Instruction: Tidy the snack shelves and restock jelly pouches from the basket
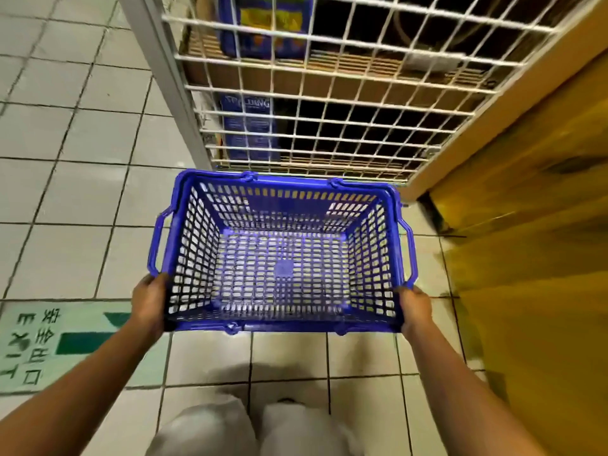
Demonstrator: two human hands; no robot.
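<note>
A blue plastic shopping basket (197, 245) hangs level over the tiled floor, directly in front of me. Nothing lies inside it; the floor shows through its mesh bottom. My left hand (149, 301) grips the near left corner of the basket. My right hand (415, 306) grips the near right corner. Both handles are folded down along the rim. No jelly pouches or snack shelves are in view.
A white wire-grid rack (329, 103) stands just beyond the basket, with cardboard boxes and blue packages (263, 28) behind the grid. A yellow-orange wall or panel (533, 258) rises on the right. A green exit marking (49, 343) is on the floor at left.
</note>
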